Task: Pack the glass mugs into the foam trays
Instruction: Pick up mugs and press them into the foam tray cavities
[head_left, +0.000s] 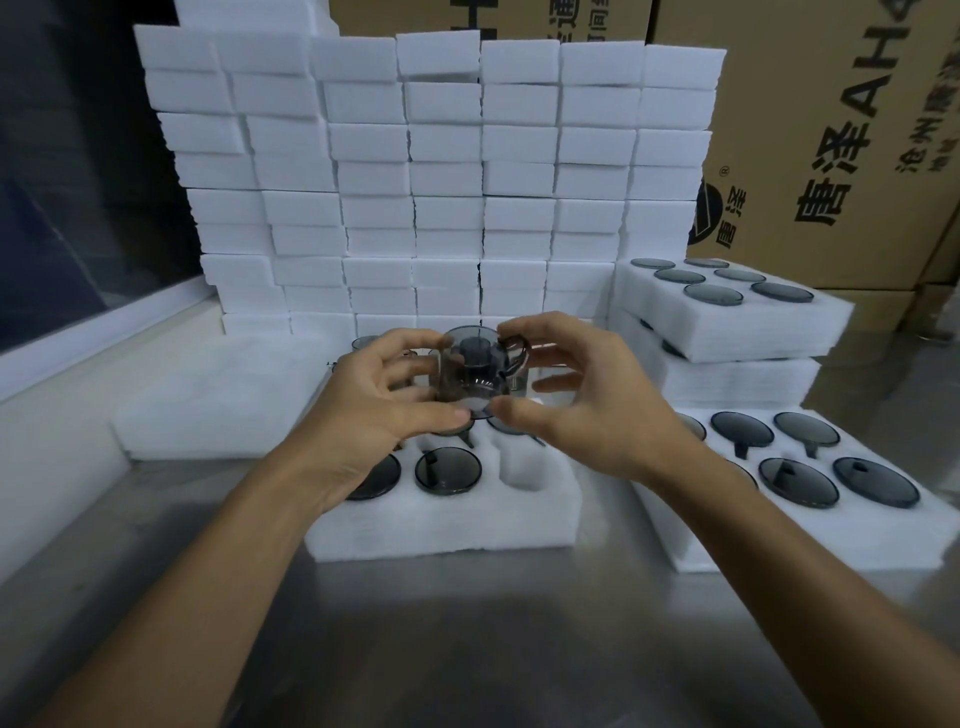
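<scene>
Both hands are holding one smoked glass mug (470, 366) in the air, between them, above the back part of the near foam tray (447, 512). The left hand (382, 402) is curling around the left side of the mug, with its thumb lying under the mug's lower edge and its fingers reaching over the upper rim. The right hand (576, 400) is gripping from the right side: its upper fingers are pinching near the dark handle (514, 353) of the mug, and its thumb is pressing at the lower edge, almost touching the left thumb. The mug is tilting, so its round opening is facing partly toward the camera.

The near foam tray is lying on the metal desk (467, 649), just under the hands. In its front row one packed mug (448, 470) is sitting in its pocket, another dark mug is showing partly under the left wrist, and one empty pocket (522, 467) is open at the right of them.

To the right, a second foam tray (810, 519) with mugs is lying on the desk, and behind it a stack of filled trays (727, 322) is standing. A wall of white foam blocks (426, 176) is rising behind the hands, with cardboard boxes (841, 130) at the back right.
</scene>
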